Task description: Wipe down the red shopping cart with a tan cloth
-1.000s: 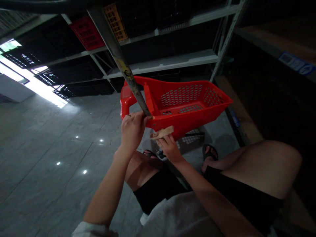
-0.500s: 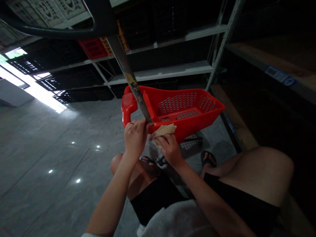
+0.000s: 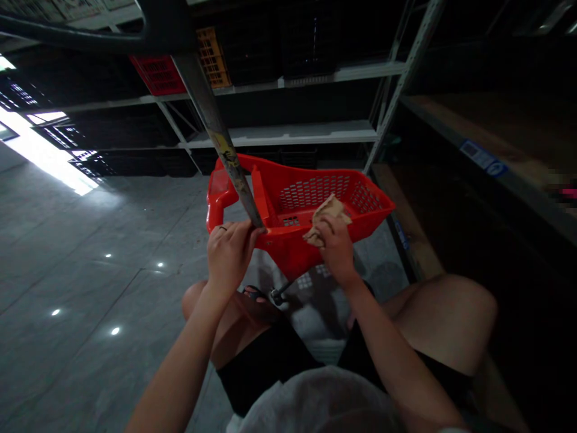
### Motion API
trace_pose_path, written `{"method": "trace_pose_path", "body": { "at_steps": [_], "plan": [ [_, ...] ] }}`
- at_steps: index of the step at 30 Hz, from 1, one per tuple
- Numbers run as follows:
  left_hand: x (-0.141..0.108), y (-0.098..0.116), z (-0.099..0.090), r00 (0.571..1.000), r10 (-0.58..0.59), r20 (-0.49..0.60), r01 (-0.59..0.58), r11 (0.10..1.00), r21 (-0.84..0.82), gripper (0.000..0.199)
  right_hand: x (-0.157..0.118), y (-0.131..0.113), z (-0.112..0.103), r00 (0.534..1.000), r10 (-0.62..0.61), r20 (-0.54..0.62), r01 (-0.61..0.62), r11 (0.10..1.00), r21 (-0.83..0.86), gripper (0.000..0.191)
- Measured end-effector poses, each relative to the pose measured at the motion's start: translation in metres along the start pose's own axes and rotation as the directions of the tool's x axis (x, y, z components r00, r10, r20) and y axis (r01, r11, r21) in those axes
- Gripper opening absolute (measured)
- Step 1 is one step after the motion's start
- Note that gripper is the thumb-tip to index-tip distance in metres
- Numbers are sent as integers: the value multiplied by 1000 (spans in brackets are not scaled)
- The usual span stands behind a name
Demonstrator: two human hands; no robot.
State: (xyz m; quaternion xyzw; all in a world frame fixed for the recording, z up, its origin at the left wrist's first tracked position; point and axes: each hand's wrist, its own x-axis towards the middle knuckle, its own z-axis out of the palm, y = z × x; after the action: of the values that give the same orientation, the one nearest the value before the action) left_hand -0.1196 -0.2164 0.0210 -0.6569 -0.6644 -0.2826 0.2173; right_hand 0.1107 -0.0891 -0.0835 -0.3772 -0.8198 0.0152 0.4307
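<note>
Basket (image 3: 293, 255), red and perforated, mounted on a cart and seen obliquely from the head view; part of its near rim is hidden by my right hand (image 3: 336, 246) and a crumpled tan piece (image 3: 331, 207), whose material, cloth or paper, I cannot determine. The right fingers are closed on this piece, pinching it; whether it touches the rim is unclear. My left hand (image 3: 228, 255), with a ring (image 3: 222, 228), lies at the rim beside the foot of a worn metal pole (image 3: 205, 108). Its fingers are bent, but their tips are largely concealed, so I cannot tell whether they grip the rim, the pole or neither.

The pole bears a yellow patch (image 3: 222, 143) with dark marks, illegible to me. Above, a dark handle (image 3: 90, 42) is cut off by the frame. Below the basket, a caster (image 3: 276, 296) shows near a sandal (image 3: 253, 293); the rest of the undercarriage is shadowed and partly covered by my right arm.

Behind, pale shelving (image 3: 315, 133) carries a red crate (image 3: 158, 75), a yellow-orange crate (image 3: 211, 57) and black crates barely separable from the gloom. At right, two blue-and-white labels (image 3: 483, 157) mark dark ledges; their print is unreadable, and no brand can be made out. A small patch at the right edge is pixelated.
</note>
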Motion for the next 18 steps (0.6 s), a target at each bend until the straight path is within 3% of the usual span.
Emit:
{"method": "trace_pose_path", "body": {
  "at_steps": [2,4,6,8,11,13,15,18],
  "plan": [
    [1,0,1,1000,-1,2,1,1000,-9,23,-1,30,-10,991,129,-43,-130,991,-24,36],
    [1,1,2,1000,-1,-2,1,1000,-2,25,3,34,-15,986,158,-49,-159,987,-11,29],
    [1,1,3,1000,2,-12,-2,1000,8,26,11,10,-12,997,75,-9,-74,996,54,26],
    [1,2,3,1000,3,-17,-3,1000,17,26,19,-32,-5,999,-36,20,32,988,152,29],
    [-1,0,0,1000,-9,12,8,1000,25,24,31,-88,1,995,-100,24,89,951,297,34],
    [-2,-2,-2,999,-18,38,17,1000,24,21,35,-98,-1,991,-117,61,86,925,369,37],
    [-4,-5,-5,999,-21,40,20,1000,24,21,33,-81,-4,986,-124,115,72,922,380,42],
    [-7,-9,-6,1000,-3,10,3,1000,26,20,19,-19,-11,979,-68,193,17,967,256,48]
  ]
}}
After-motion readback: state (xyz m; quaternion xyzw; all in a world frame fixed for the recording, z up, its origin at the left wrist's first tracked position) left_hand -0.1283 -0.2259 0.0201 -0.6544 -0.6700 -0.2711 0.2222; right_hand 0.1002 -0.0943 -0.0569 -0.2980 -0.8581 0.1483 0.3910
